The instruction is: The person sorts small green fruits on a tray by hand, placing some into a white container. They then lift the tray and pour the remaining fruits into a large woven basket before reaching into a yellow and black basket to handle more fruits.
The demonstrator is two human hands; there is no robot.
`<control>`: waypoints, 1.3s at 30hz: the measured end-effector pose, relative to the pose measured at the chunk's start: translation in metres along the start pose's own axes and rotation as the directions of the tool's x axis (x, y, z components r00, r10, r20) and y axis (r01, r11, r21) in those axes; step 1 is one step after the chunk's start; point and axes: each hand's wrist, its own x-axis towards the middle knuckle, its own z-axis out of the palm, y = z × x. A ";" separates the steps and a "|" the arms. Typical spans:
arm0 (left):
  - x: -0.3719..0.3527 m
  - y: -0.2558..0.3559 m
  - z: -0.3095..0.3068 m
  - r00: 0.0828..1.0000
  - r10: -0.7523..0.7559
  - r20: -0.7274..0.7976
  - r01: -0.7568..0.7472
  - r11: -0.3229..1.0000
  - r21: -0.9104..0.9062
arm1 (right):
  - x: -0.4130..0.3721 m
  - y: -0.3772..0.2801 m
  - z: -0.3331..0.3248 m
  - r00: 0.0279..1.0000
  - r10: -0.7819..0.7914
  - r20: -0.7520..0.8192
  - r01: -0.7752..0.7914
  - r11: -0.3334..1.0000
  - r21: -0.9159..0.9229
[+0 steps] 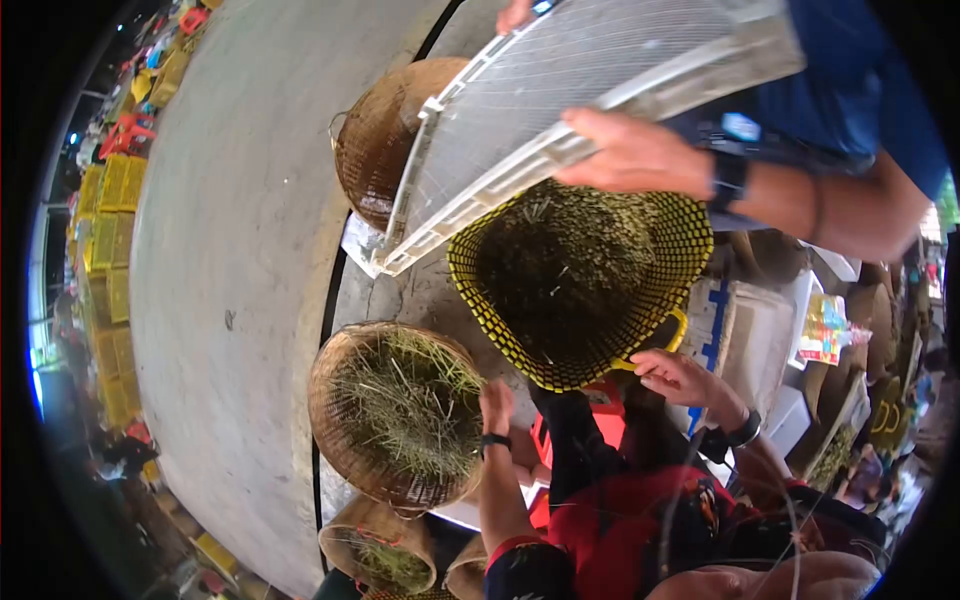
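Observation:
My left hand [496,405] is at the right rim of a round wicker basket [335,455] filled with dry, straw-like stalks [405,390]. Its fingers are curled, but what they hold is hidden. My right hand [675,378] is beside the handle [668,335] of a yellow-and-black woven basket [480,315], fingers stretched out and apart. Small greenish-brown bits [600,235] lie inside that basket. Over its far side, a co-worker's hand [635,150] grips a white-framed mesh screen [570,80], which is tilted. The co-worker's other hand [515,15] is at the screen's far edge.
A brown woven basket [370,150] stands partly behind the screen. Smaller baskets [375,545] are at the bottom, and a red stool [605,420] is under the yellow basket. White boxes [755,340] and a clear package [825,325] sit at right. Yellow crates [110,240] line the far left.

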 end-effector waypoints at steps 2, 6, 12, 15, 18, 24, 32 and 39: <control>-0.082 -0.010 0.010 0.907 -0.418 0.055 0.409 0.904 0.123 | -0.044 -0.007 -0.014 1.000 0.019 -0.017 -0.020 1.000 -0.021; -0.138 -0.108 -0.017 0.944 -0.328 0.041 0.287 0.873 0.394 | -0.117 -0.025 -0.040 0.991 -0.075 -0.110 0.062 0.991 -0.120; -0.151 -0.087 -0.026 0.881 -0.413 0.233 0.276 0.847 0.455 | -0.216 0.011 -0.077 0.960 -0.056 -0.275 0.044 0.998 -0.052; -0.165 -0.029 0.005 0.984 -0.137 0.117 0.120 0.983 0.137 | -0.261 0.057 -0.105 0.852 0.061 -0.520 0.131 0.937 0.323; -0.116 0.013 0.059 0.856 0.430 0.286 -0.499 0.547 0.672 | -0.297 0.089 -0.125 0.587 0.293 -0.754 0.341 0.756 0.559; -0.320 0.166 0.337 0.286 -0.351 0.891 -0.429 0.785 0.447 | -0.275 0.195 -0.120 0.113 0.822 -0.558 0.952 0.071 0.298; -0.279 0.014 0.359 -0.006 -0.632 0.775 -0.625 0.607 0.490 | -0.219 0.195 0.001 0.202 0.764 -0.613 0.859 0.163 0.486; -0.198 -0.035 0.230 0.085 -0.684 0.725 -0.995 -0.103 0.019 | -0.259 0.219 0.160 0.511 0.818 -0.262 0.604 -0.125 0.787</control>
